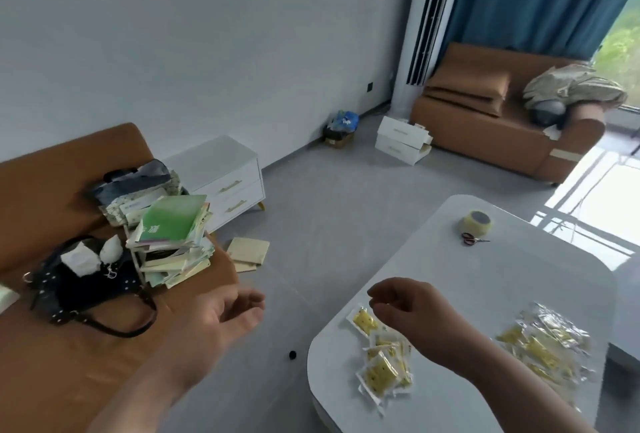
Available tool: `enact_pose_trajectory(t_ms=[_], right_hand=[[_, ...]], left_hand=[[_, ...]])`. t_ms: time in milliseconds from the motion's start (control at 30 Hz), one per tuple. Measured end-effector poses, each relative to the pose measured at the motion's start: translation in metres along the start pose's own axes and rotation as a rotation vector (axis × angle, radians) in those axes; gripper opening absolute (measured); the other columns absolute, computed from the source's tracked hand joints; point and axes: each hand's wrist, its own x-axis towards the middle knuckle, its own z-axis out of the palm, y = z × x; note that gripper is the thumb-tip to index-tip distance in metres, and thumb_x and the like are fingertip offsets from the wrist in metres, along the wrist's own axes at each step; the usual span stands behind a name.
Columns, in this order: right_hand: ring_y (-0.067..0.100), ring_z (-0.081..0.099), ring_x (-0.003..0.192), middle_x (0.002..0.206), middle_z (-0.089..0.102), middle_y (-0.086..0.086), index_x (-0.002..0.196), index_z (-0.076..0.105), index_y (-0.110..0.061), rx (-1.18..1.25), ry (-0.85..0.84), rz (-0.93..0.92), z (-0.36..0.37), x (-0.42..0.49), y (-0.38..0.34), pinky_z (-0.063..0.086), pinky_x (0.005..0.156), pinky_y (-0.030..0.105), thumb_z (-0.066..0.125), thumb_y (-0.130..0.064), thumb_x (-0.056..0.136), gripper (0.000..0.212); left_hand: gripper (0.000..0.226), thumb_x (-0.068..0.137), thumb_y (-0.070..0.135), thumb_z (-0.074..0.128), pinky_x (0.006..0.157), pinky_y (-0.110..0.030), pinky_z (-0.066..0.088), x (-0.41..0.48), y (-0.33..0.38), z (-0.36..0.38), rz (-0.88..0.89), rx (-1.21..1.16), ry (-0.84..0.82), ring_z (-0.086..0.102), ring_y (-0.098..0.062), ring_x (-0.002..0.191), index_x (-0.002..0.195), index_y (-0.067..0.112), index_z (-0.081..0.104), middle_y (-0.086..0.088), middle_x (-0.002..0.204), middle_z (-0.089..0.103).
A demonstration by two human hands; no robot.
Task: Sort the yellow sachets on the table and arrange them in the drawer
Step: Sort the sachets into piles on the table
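Note:
Yellow sachets lie on the white table point(485, 294) in two groups: a small sorted row point(381, 360) near the table's left edge and a loose heap point(543, 346) at the right. My right hand point(405, 308) hovers over the row's far end with fingers loosely curled and nothing in them. Held out over the floor left of the table, my left hand point(221, 318) is empty, palm up and fingers relaxed. A white cabinet with two shut drawers point(232, 190) stands against the wall at the left.
A brown sofa point(52, 346) at the left carries a stack of books point(173, 242) and a black bag point(90, 280). A tape roll point(478, 223) and small scissors point(472, 239) lie on the table's far end. Two white drawer boxes point(401, 140) sit on the floor by another sofa point(502, 127).

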Motion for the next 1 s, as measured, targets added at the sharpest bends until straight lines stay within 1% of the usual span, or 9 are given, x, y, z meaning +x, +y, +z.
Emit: enact_pose_trajectory(t_ms=[100,267,367,433,600,700,767,900,1000], right_hand=[[0.000,0.065,0.089,0.098,0.070,-0.012,0.099,0.064,-0.033,0.026,0.082,0.047,-0.008,0.026,0.002,0.051,0.084,0.019,0.064,-0.021,0.090,0.015],[-0.004,0.065,0.092,0.102,0.070,-0.013,0.112,0.067,-0.026,0.069,0.208,0.179,-0.012,0.057,0.000,0.049,0.075,0.007,0.061,-0.023,0.092,0.021],[-0.010,0.064,0.087,0.100,0.070,-0.015,0.109,0.067,-0.030,0.084,0.283,0.261,-0.013,0.072,-0.001,0.047,0.071,0.003,0.061,-0.025,0.092,0.019],[-0.009,0.064,0.087,0.098,0.071,-0.015,0.107,0.068,-0.031,0.117,0.346,0.321,-0.014,0.081,0.001,0.047,0.074,0.005,0.062,-0.024,0.091,0.018],[0.000,0.066,0.081,0.094,0.072,-0.009,0.101,0.068,-0.032,0.237,0.471,0.476,-0.010,0.087,0.024,0.054,0.081,0.021,0.063,-0.023,0.089,0.015],[-0.003,0.062,0.072,0.092,0.070,-0.007,0.101,0.067,-0.029,0.319,0.542,0.580,-0.001,0.078,0.055,0.048,0.070,0.014,0.063,-0.022,0.089,0.014],[-0.002,0.062,0.074,0.094,0.070,-0.007,0.103,0.067,-0.027,0.353,0.571,0.632,0.004,0.073,0.078,0.046,0.070,0.012,0.063,-0.021,0.090,0.015],[0.002,0.064,0.085,0.095,0.069,-0.008,0.110,0.068,-0.020,0.430,0.573,0.719,0.014,0.067,0.128,0.046,0.070,0.013,0.064,-0.021,0.089,0.021],[0.004,0.065,0.085,0.097,0.069,-0.006,0.108,0.067,-0.021,0.513,0.559,0.763,0.023,0.068,0.170,0.048,0.071,0.019,0.064,-0.021,0.089,0.020]], left_hand=[[0.013,0.083,0.015,0.073,0.085,-0.028,0.048,0.055,0.009,0.002,0.018,0.025,-0.101,0.069,-0.009,0.090,0.092,0.025,0.075,0.002,0.095,0.075],[0.016,0.083,0.007,0.071,0.087,-0.028,0.050,0.147,0.023,0.004,0.053,0.066,-0.263,0.070,-0.007,0.089,0.093,0.019,0.073,0.002,0.092,0.076],[0.018,0.083,0.002,0.069,0.076,-0.019,0.054,0.198,0.033,0.005,0.084,0.082,-0.358,0.071,-0.008,0.089,0.095,0.015,0.071,0.003,0.091,0.076],[0.017,0.084,0.003,0.069,0.072,-0.016,0.053,0.228,0.036,0.011,0.087,0.112,-0.444,0.071,-0.006,0.088,0.095,0.017,0.071,0.006,0.090,0.076],[0.015,0.084,0.008,0.070,0.079,-0.021,0.049,0.284,0.031,0.052,0.081,0.199,-0.626,0.070,-0.009,0.090,0.094,0.019,0.072,0.006,0.089,0.077],[0.015,0.086,0.010,0.069,0.074,-0.016,0.048,0.298,0.025,0.095,0.074,0.271,-0.766,0.069,-0.006,0.088,0.092,0.024,0.070,0.009,0.089,0.076],[0.017,0.087,0.010,0.068,0.074,-0.015,0.047,0.302,0.018,0.121,0.057,0.313,-0.835,0.069,-0.003,0.086,0.090,0.027,0.069,0.015,0.087,0.075],[0.014,0.087,0.015,0.068,0.086,-0.026,0.051,0.311,-0.002,0.172,0.009,0.398,-0.903,0.068,-0.004,0.089,0.091,0.028,0.069,0.014,0.087,0.075],[0.009,0.083,0.021,0.073,0.086,-0.031,0.052,0.312,-0.024,0.205,-0.030,0.439,-0.897,0.067,-0.009,0.090,0.090,0.027,0.071,0.006,0.087,0.075]])
